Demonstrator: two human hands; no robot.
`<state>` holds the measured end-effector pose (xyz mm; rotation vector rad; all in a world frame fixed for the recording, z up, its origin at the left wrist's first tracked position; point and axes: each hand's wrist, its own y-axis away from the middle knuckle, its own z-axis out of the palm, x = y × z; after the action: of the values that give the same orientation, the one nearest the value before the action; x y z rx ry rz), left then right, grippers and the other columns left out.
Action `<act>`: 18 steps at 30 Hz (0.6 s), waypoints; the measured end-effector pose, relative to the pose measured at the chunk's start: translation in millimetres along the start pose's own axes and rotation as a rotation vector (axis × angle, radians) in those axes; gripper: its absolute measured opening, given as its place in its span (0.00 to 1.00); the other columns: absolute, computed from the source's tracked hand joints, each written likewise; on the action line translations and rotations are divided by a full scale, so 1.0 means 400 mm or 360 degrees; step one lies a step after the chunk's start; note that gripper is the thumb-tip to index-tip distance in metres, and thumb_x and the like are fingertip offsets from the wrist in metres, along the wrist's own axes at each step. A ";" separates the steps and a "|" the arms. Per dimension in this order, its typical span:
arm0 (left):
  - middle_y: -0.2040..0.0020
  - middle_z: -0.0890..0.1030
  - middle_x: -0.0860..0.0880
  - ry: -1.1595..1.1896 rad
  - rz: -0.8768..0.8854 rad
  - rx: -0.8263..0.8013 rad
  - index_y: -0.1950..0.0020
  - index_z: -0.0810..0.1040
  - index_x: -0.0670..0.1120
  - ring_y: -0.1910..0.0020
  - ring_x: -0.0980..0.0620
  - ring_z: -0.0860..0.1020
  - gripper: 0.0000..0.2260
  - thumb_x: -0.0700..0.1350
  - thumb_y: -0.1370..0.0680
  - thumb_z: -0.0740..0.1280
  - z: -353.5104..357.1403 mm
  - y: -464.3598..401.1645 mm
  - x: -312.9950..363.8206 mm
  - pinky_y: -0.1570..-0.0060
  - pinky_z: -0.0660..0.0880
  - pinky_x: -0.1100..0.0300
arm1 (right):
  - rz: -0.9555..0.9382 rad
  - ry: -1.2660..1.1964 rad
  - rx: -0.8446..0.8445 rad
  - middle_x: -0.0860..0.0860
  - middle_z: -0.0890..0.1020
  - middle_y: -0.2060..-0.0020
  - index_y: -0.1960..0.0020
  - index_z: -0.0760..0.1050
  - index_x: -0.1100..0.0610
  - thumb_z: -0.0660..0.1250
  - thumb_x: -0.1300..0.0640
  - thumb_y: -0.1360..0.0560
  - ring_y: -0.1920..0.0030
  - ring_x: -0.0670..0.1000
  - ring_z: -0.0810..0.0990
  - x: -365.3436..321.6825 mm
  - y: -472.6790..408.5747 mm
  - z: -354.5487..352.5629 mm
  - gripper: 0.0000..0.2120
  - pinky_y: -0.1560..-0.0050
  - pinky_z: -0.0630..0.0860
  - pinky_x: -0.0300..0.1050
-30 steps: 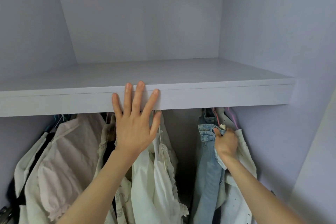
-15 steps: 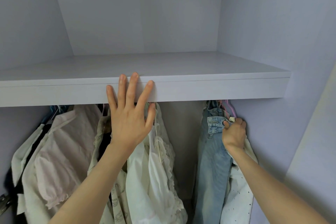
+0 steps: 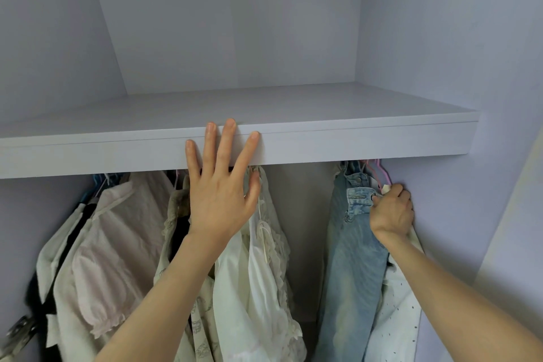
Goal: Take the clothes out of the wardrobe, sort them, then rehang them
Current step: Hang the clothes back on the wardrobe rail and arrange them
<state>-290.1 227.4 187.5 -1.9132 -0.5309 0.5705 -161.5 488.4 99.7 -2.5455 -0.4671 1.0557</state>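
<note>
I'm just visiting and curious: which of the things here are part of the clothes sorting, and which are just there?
Part of the job:
- jeans, gripped at the waistband by the right hand
- pink hanger
- white dotted garment
- cream blouses
- pale pink blouse

Just there:
- shelf, with the left hand resting flat on its edge
- hinge

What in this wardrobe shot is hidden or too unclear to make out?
- Rail and hanger hooks: head view, hidden behind the shelf.
- What the right hand pinches: its own fingers cover it, beside the jeans.
- Garments behind the left hand and forearm: partly blocked.
- Hems of the clothes: cut off by the bottom edge.
- Metal hinge: cut by the left edge.
</note>
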 end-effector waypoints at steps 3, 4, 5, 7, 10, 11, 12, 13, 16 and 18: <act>0.24 0.54 0.42 0.0007 -0.0006 -0.0086 0.24 0.55 0.50 0.25 0.40 0.48 0.28 0.47 0.23 0.61 -0.013 0.006 0.005 0.29 0.46 0.38 | -0.0187 0.0192 -0.0005 0.66 0.72 0.43 0.37 0.66 0.67 0.69 0.59 0.28 0.42 0.66 0.69 0.016 0.033 -0.018 0.25 0.48 0.67 0.59; 0.24 0.53 0.42 0.0033 -0.0020 -0.0112 0.24 0.55 0.50 0.25 0.41 0.47 0.28 0.47 0.23 0.60 -0.016 0.013 0.008 0.29 0.46 0.38 | -0.0290 0.0245 0.0010 0.66 0.72 0.43 0.36 0.66 0.66 0.71 0.58 0.30 0.42 0.65 0.70 0.019 0.047 -0.022 0.27 0.48 0.67 0.59; 0.24 0.52 0.42 0.0059 -0.0040 -0.0140 0.24 0.55 0.50 0.25 0.41 0.47 0.28 0.46 0.23 0.60 -0.021 0.028 0.011 0.29 0.46 0.39 | -0.0417 0.0283 0.0034 0.65 0.73 0.43 0.35 0.67 0.66 0.73 0.58 0.32 0.43 0.65 0.71 0.021 0.064 -0.025 0.29 0.48 0.68 0.59; 0.24 0.51 0.42 0.0083 -0.0047 -0.0238 0.24 0.55 0.50 0.25 0.40 0.47 0.28 0.45 0.23 0.60 -0.024 0.071 0.016 0.29 0.48 0.39 | -0.0628 0.0286 0.0082 0.65 0.74 0.41 0.36 0.70 0.66 0.75 0.57 0.35 0.43 0.66 0.74 0.009 0.100 -0.026 0.31 0.47 0.70 0.60; 0.24 0.53 0.42 0.0081 -0.0090 -0.0431 0.24 0.55 0.50 0.25 0.41 0.47 0.27 0.46 0.23 0.57 -0.030 0.169 0.015 0.28 0.48 0.41 | -0.0904 0.0191 0.0004 0.64 0.75 0.40 0.37 0.72 0.65 0.74 0.55 0.33 0.43 0.65 0.76 -0.032 0.181 -0.018 0.28 0.45 0.73 0.62; 0.24 0.53 0.42 0.0090 -0.0132 -0.0486 0.25 0.56 0.50 0.25 0.41 0.47 0.26 0.46 0.23 0.57 -0.036 0.199 0.011 0.28 0.48 0.42 | -0.0987 0.0142 -0.0039 0.63 0.75 0.40 0.37 0.72 0.65 0.74 0.54 0.32 0.43 0.64 0.77 -0.049 0.210 -0.015 0.28 0.45 0.73 0.61; 0.24 0.53 0.42 0.0097 -0.0183 -0.0544 0.25 0.57 0.50 0.24 0.41 0.48 0.26 0.47 0.23 0.56 -0.044 0.228 0.007 0.28 0.48 0.43 | -0.1067 0.0089 -0.0096 0.62 0.76 0.39 0.36 0.72 0.64 0.73 0.53 0.31 0.43 0.64 0.77 -0.064 0.240 -0.010 0.27 0.44 0.74 0.60; 0.24 0.53 0.43 0.0090 -0.0238 -0.0603 0.25 0.58 0.51 0.24 0.42 0.48 0.26 0.47 0.23 0.55 -0.055 0.255 0.002 0.28 0.48 0.43 | -0.1146 0.0032 -0.0168 0.61 0.75 0.39 0.36 0.71 0.63 0.71 0.52 0.29 0.43 0.62 0.77 -0.080 0.271 -0.006 0.26 0.43 0.73 0.60; 0.25 0.57 0.43 0.0041 -0.0413 -0.0768 0.26 0.59 0.50 0.25 0.42 0.48 0.25 0.49 0.24 0.52 -0.105 0.344 -0.019 0.30 0.52 0.40 | -0.1350 -0.0205 -0.0385 0.57 0.75 0.38 0.34 0.68 0.59 0.58 0.46 0.24 0.41 0.59 0.76 -0.135 0.366 0.003 0.24 0.40 0.73 0.57; 0.26 0.59 0.42 0.0030 -0.0585 -0.0856 0.26 0.60 0.50 0.25 0.44 0.48 0.25 0.50 0.24 0.52 -0.156 0.412 -0.036 0.32 0.56 0.38 | -0.1476 -0.0343 -0.0558 0.56 0.74 0.36 0.32 0.66 0.58 0.52 0.44 0.24 0.38 0.57 0.75 -0.172 0.436 0.007 0.26 0.37 0.71 0.56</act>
<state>-246.1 112.4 60.8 -2.2370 -1.0790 0.1748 -180.4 305.0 64.8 -2.0172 -1.7904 0.9020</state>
